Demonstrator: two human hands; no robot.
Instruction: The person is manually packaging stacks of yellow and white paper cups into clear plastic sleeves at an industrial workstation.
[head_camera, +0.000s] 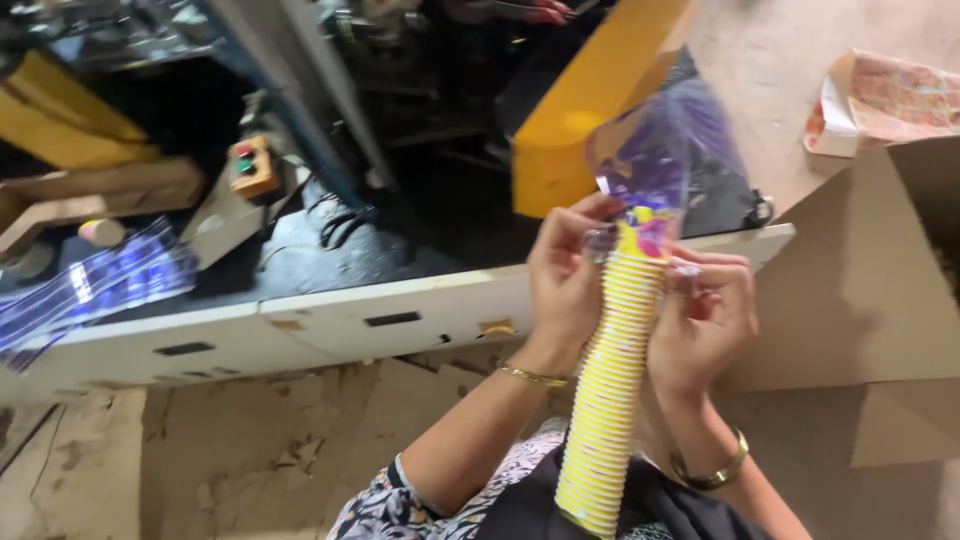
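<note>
Patterned sleeve (400, 505) and dark lap cloth (640, 510) fill the lower edge of the view, and the foot of a long stack of yellow-rimmed paper cups (612, 385) rests against them. From there the stack rises, tilted slightly rightward, to the centre of the frame between the two hands. Left hand (562, 275), a thin bangle (533, 377) at its wrist, is closed around the upper part of the stack from the left, fingertips pinching the clear plastic sleeve (650, 160) at the topmost cup. Right hand (705, 320), a bracelet (712, 472) at its wrist, clasps the same part from the right, fingers curled onto the plastic. That sleeve, printed in purple, stands open and empty above the stack. Behind the hands runs a white machine frame (330, 320) with a dark bed, a yellow guard (590, 90) and a small orange button box (252, 166). More clear printed plastic (110, 280) lies at the left. A brown cardboard carton (860, 280) stands at the right, near a printed paper sheet (885, 100) on the floor.
</note>
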